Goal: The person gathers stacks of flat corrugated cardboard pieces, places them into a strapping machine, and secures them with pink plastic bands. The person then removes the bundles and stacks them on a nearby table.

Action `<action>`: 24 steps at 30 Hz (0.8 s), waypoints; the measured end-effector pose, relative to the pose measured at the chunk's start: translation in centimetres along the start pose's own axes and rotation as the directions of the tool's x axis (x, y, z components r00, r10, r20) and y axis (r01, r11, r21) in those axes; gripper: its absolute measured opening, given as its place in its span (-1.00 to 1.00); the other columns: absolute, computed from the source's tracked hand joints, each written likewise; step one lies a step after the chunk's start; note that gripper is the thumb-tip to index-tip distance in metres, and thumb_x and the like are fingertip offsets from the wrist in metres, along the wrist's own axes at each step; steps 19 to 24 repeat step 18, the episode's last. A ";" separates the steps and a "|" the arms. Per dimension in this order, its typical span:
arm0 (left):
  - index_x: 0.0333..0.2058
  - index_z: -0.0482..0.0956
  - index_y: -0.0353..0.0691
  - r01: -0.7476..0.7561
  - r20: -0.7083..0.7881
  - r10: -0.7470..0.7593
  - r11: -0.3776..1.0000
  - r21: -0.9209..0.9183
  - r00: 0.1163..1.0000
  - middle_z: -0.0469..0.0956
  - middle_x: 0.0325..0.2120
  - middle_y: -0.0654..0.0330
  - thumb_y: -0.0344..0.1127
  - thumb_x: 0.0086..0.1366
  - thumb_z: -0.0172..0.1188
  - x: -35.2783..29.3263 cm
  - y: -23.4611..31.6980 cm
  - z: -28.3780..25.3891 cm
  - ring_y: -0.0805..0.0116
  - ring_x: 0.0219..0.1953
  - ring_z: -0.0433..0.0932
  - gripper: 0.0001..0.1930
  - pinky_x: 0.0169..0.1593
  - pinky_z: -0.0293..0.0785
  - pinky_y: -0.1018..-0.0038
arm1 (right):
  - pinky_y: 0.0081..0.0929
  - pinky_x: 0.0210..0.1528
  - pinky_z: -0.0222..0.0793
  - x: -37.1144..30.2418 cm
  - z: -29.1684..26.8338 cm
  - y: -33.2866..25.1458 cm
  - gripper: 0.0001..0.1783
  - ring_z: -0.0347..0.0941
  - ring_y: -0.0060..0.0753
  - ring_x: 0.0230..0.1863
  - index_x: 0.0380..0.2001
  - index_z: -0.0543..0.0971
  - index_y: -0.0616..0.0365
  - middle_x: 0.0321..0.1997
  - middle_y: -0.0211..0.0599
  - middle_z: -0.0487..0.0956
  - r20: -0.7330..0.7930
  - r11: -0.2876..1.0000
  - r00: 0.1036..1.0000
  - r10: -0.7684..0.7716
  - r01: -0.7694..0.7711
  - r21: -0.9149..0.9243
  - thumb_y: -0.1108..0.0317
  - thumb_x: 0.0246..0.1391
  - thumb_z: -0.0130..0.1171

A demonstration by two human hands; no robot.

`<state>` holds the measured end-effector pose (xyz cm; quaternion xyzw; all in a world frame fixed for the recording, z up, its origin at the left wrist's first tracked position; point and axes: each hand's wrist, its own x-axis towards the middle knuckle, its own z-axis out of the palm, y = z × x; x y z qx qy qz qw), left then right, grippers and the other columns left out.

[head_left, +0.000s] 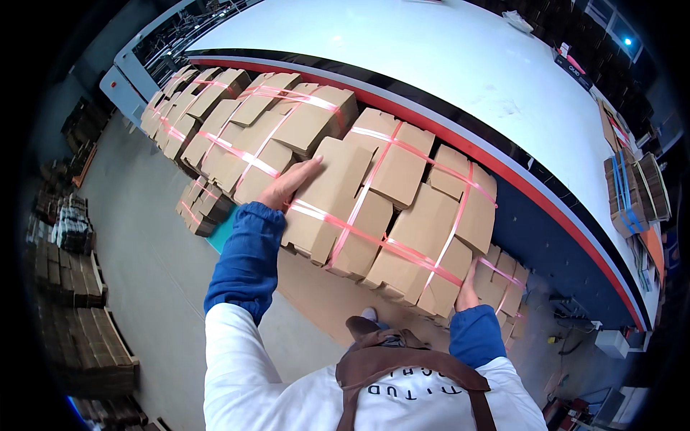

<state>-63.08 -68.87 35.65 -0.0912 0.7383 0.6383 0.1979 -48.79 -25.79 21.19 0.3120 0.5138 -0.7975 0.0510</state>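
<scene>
A large bundle of flattened brown cardboard boxes [402, 169], tied with pink plastic straps, lies in front of me. My left hand [291, 183] presses on its left end, fingers stretched along the cardboard. At the opposite end my right hand [468, 293] is set against the near right side, with part of its fingers hidden by the bundle. Between them the two hands hold the bundle. Close to its left end sits a second strapped bundle [241, 118] of the same boxes.
Beyond the bundles runs a long machine with a white top [402, 54] and red edge. More strapped boxes [496, 276] stand low at the right. A blue-strapped bundle [627, 194] sits at the machine's right end. Stacked cardboard [86, 345] lines the left of the grey floor [154, 266].
</scene>
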 end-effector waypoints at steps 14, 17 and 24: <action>0.10 0.38 -0.45 -0.273 -0.338 0.310 0.950 0.154 0.888 0.58 -0.09 -0.02 -0.06 0.43 -0.01 -4.8 -5.0 -1.7 0.29 -0.04 0.56 -0.48 0.01 0.46 0.41 | -0.37 0.45 -0.20 -1.3 -1.6 -0.5 0.02 -0.17 -0.24 0.48 0.43 -0.15 0.10 0.50 -0.22 -0.08 0.053 0.976 0.997 -0.060 0.070 -0.207 -0.47 0.18 -0.41; 0.14 0.36 -0.33 -0.408 -0.619 0.390 0.905 0.120 0.682 0.51 0.00 0.05 0.01 0.45 -0.09 -9.7 -9.2 0.1 0.29 0.07 0.48 -0.48 0.14 0.35 0.36 | -0.31 0.27 0.19 -1.4 -0.2 -0.8 -0.12 0.25 -0.19 0.27 0.30 0.25 0.11 0.32 -0.26 0.31 0.000 0.988 0.994 -0.110 0.110 -0.110 -0.39 0.21 -0.26; 0.17 0.34 -0.27 -0.452 -0.711 0.370 0.888 0.082 0.598 0.46 0.08 0.05 0.09 0.44 -0.12 -10.6 -12.1 0.9 0.26 0.15 0.42 -0.43 0.19 0.29 0.28 | -0.31 0.27 0.19 -0.9 0.4 -0.9 -0.12 0.25 -0.19 0.27 0.30 0.25 0.11 0.32 -0.26 0.31 0.021 0.988 0.994 -0.112 0.113 -0.101 -0.39 0.21 -0.26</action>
